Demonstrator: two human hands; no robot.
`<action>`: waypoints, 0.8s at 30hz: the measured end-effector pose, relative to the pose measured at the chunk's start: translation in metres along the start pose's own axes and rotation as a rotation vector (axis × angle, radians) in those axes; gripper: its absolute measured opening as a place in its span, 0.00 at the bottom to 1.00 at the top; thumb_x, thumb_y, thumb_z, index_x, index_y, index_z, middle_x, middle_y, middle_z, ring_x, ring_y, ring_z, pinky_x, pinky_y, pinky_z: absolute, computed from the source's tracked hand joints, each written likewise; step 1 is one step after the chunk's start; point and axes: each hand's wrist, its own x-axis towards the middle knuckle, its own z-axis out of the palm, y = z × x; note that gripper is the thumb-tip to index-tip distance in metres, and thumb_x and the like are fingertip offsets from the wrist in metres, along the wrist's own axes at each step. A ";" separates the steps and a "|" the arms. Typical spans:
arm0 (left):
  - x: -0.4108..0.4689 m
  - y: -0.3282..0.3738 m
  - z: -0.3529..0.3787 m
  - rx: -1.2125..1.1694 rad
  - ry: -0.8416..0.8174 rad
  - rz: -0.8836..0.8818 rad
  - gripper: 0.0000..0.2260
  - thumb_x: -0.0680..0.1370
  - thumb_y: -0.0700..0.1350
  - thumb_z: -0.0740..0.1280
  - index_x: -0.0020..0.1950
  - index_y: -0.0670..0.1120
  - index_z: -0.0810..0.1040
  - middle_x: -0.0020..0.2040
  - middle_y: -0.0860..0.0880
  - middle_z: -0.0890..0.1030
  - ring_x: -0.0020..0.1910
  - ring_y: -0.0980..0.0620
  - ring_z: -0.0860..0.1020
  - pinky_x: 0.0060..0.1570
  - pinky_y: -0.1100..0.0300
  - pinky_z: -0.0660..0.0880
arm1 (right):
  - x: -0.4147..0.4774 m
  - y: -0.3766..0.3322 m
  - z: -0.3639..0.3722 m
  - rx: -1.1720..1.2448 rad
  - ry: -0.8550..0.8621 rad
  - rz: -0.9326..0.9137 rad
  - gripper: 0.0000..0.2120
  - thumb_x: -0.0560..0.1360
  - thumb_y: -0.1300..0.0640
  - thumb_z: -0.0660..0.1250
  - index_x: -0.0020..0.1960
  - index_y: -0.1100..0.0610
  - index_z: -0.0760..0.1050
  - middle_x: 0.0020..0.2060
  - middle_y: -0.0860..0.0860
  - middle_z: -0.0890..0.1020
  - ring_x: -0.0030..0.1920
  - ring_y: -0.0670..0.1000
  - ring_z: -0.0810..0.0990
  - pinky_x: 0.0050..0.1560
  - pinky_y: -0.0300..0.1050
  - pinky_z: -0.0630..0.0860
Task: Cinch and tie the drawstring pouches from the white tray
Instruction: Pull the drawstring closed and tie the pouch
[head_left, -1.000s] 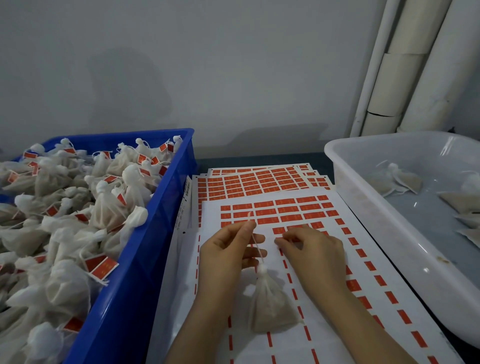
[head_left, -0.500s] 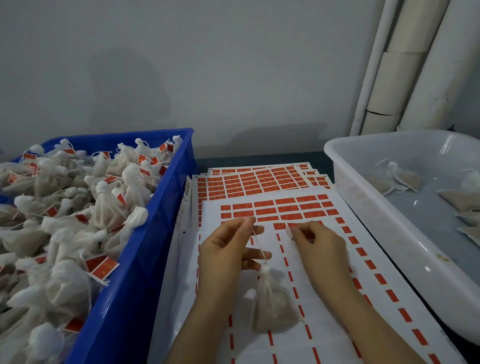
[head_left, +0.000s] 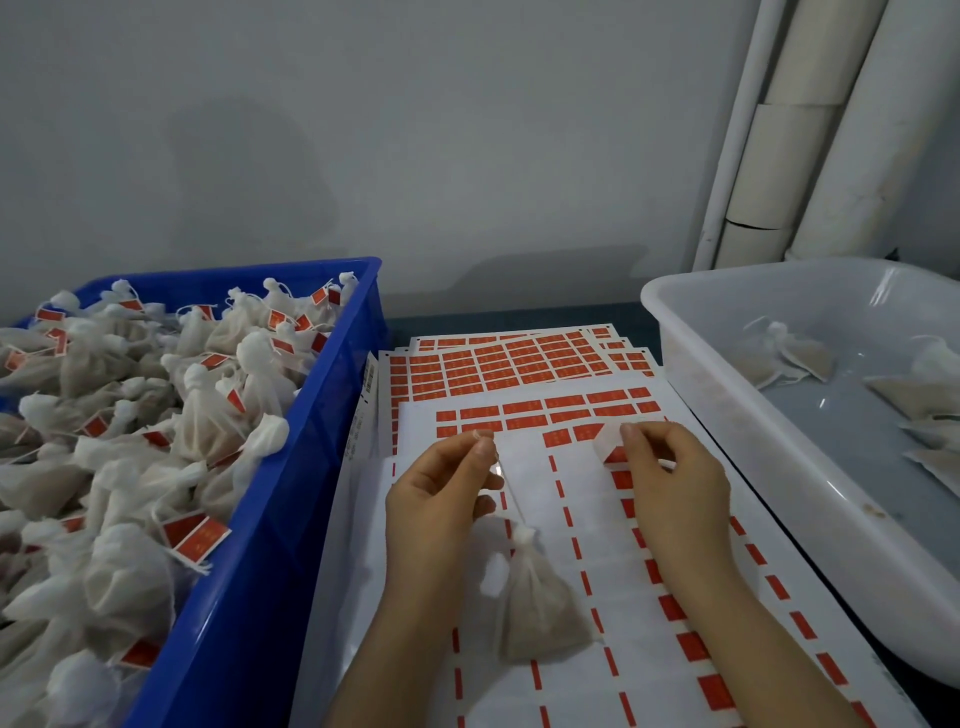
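Your left hand (head_left: 441, 493) is up over the top sheet of red stickers (head_left: 540, 483). Its thumb and first finger are pinched tight on the thin white drawstring (head_left: 508, 491). Your other fingers on that hand are curled in.

The string runs down from your fingertips to a small white pouch (head_left: 537, 608). The pouch is between your two arms, low down over the sticker sheet. Its neck is pulled closed, with a little ruffle at the top. It is full at the bottom and leans a bit. I cannot tell if it sits on the paper or hangs just above it.

Your right hand (head_left: 675, 483) is to the right, near the top rows of stickers. Its thumb and fingertips are pinching one red sticker (head_left: 609, 451). One end of the sticker is lifted off the sheet and bent up. This hand is not touching the pouch.

More sticker sheets (head_left: 498, 358) lie under the top one and poke out at the far end.

On your left is a blue crate (head_left: 270, 519). It is piled high with tied pouches (head_left: 208, 415) that have red tags on them.

On your right is the white tray (head_left: 753, 447). A few flat pouches (head_left: 795, 353) lie inside it.

White pipes (head_left: 831, 130) go up the wall behind the tray.
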 end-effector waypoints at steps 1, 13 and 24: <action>0.000 0.000 0.000 -0.006 0.000 0.003 0.05 0.72 0.50 0.68 0.46 0.53 0.81 0.39 0.56 0.83 0.41 0.56 0.82 0.35 0.68 0.77 | 0.000 -0.001 -0.001 0.014 0.011 -0.005 0.08 0.74 0.45 0.61 0.50 0.46 0.72 0.47 0.41 0.75 0.38 0.37 0.72 0.42 0.27 0.64; -0.002 0.001 0.001 -0.065 -0.046 0.001 0.14 0.64 0.55 0.68 0.47 0.53 0.82 0.42 0.57 0.84 0.44 0.57 0.82 0.36 0.68 0.76 | -0.008 -0.023 -0.012 0.251 -0.001 -0.057 0.12 0.71 0.41 0.58 0.45 0.48 0.74 0.35 0.39 0.80 0.37 0.38 0.80 0.29 0.20 0.67; -0.002 -0.003 0.002 -0.049 -0.099 -0.058 0.11 0.65 0.54 0.69 0.43 0.52 0.85 0.42 0.53 0.85 0.44 0.52 0.83 0.43 0.61 0.79 | -0.022 -0.032 -0.008 0.391 -0.159 -0.135 0.08 0.67 0.47 0.65 0.46 0.45 0.74 0.42 0.27 0.78 0.49 0.35 0.78 0.42 0.25 0.74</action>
